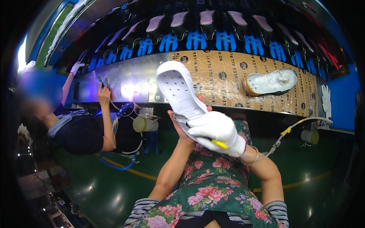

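A white shoe sole (175,91) with small holes in its forepart is held up over the front edge of the bench. My bare left hand (183,133) is closed around it from beneath, with fingertips showing along its far side. On my right hand (215,131) is a white knit glove, and the fingers are closed at the heel half of the sole. From under that glove sticks the yellow end of a slim tool (219,144); its working tip is hidden.
Printed brown cardboard (228,81) covers the bench, bearing a whitish, worn shoe-shaped piece (272,81). A white glove (326,102) hangs at the right. One hose (283,133) runs toward my right wrist. Behind, shoes on blue holders (196,40) stand in line. A co-worker (76,127) works at left.
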